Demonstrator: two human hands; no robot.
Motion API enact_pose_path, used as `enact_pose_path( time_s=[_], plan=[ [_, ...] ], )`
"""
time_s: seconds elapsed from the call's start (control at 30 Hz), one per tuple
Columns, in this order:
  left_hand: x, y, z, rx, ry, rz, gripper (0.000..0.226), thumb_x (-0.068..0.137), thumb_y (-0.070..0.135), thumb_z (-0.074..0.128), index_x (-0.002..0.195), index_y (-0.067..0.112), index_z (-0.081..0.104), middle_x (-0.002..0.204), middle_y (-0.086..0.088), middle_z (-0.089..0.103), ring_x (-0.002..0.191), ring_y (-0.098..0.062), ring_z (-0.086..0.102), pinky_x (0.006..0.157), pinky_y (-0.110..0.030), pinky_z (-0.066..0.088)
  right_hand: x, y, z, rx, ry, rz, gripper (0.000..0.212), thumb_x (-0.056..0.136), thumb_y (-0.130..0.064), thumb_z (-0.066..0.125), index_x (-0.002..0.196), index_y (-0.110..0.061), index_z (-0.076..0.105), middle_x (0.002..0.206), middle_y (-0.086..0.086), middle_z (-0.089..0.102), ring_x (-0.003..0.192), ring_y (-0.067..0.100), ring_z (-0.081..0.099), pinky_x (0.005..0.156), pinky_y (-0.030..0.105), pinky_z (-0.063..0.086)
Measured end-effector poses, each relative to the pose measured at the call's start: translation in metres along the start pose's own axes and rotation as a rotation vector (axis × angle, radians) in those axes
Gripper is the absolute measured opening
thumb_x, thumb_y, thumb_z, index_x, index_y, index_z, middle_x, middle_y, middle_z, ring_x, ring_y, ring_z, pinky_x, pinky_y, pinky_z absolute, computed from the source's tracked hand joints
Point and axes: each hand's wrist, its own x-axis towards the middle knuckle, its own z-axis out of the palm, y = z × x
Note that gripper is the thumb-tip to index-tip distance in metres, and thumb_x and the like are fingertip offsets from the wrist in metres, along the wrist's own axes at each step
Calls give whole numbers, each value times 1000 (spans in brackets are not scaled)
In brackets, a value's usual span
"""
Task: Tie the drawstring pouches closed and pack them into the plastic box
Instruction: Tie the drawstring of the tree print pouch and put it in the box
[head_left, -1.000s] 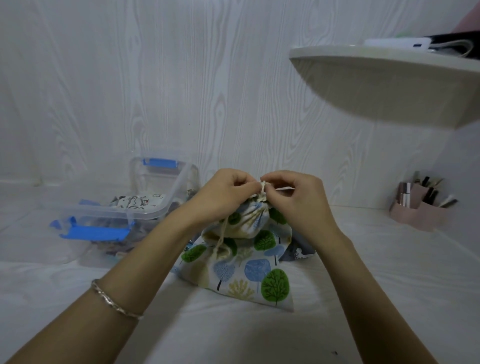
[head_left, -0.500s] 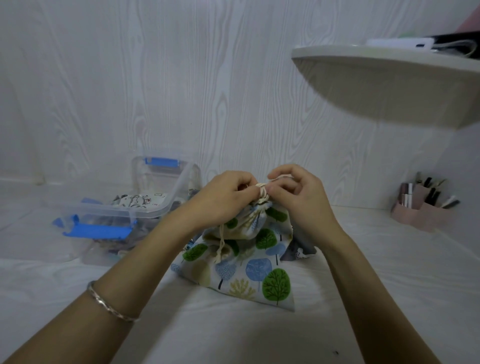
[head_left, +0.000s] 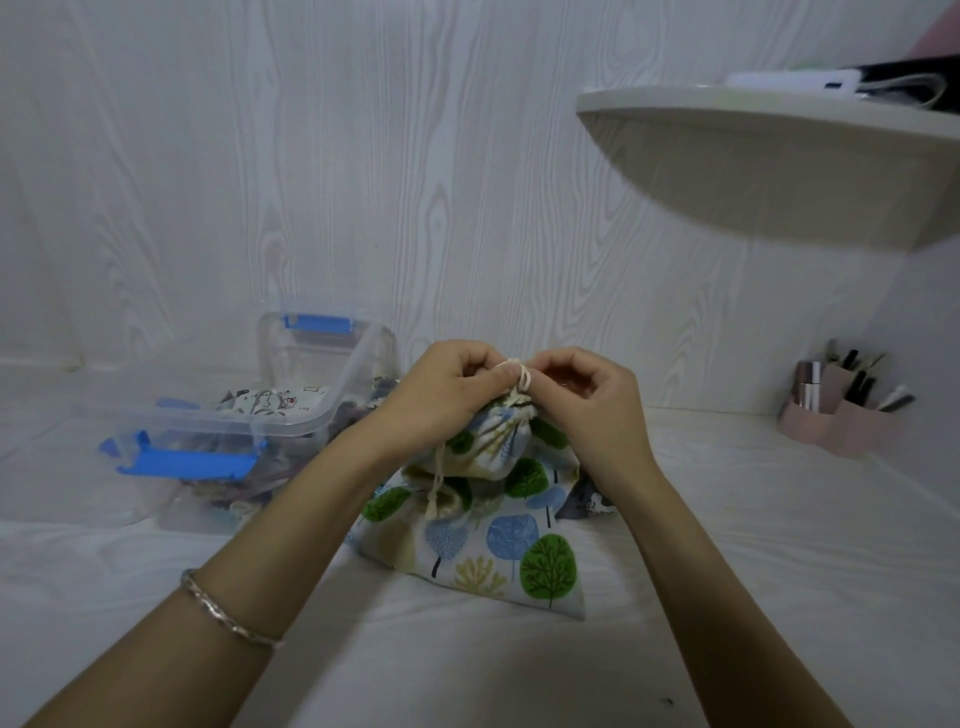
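Observation:
A tree-print drawstring pouch (head_left: 498, 441) stands gathered on a second, flat tree-print pouch (head_left: 493, 545) in the middle of the white surface. My left hand (head_left: 441, 389) and my right hand (head_left: 587, 395) meet above its cinched neck, and both pinch the cream drawstring (head_left: 522, 379), which loops between my fingertips. Another cord end (head_left: 436, 488) hangs down the pouch's left side. A clear plastic box (head_left: 291, 415) with blue latches sits to the left, with several pouches inside. A dark pouch (head_left: 587, 501) peeks out behind the right of the flat one.
A white wood-grain wall rises close behind. The box's lid (head_left: 317, 338) leans upright at its back. A rounded shelf (head_left: 779, 150) juts out at upper right with items on top. A pink organiser (head_left: 841, 410) with pens stands at the right.
Both hands have kept working the cord at the pouch's neck; my right fingers have shifted and the cord now forms a small loop between the fingertips. The pouch stays in place.

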Motion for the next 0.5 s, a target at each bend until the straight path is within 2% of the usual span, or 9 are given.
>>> enact_pose_path(
  time_s=[0.13,0.2,0.27,0.37,0.5],
  plan=[
    [1,1,-1,-28,-23,-34,22,94,26,57,82,14,71,53,5,45,43,-3,36,43,-15,30,-3,1,-2,-93,10,-90,8,84,-17,74,80,-10,76,84,6,71,80,15,67,73,24,54],
    [0,1,-4,-31,-30,-38,24,95,25,56,82,15,73,56,4,52,49,-5,42,47,-14,34,-1,4,-4,-122,19,-96,5,84,-14,74,81,-10,76,83,6,71,78,15,67,73,25,54],
    [1,-2,-10,-1,16,-37,28,95,24,54,81,9,73,61,1,57,55,-9,47,53,-18,39,1,7,-11,-63,27,-38,10,86,-7,70,78,-13,73,81,3,71,77,13,66,73,28,54],
    [3,-9,-21,9,160,-58,28,97,21,52,78,14,72,64,4,63,57,-6,53,57,-18,44,4,8,-28,32,-7,32,20,88,0,64,73,-12,68,74,-5,70,71,11,66,71,23,54],
    [0,-12,-16,10,139,-10,28,99,18,48,81,9,68,69,2,63,53,-1,52,51,-14,42,8,1,-29,143,-115,186,25,93,-2,53,73,-7,66,77,3,69,72,14,64,69,22,52]
  ],
)
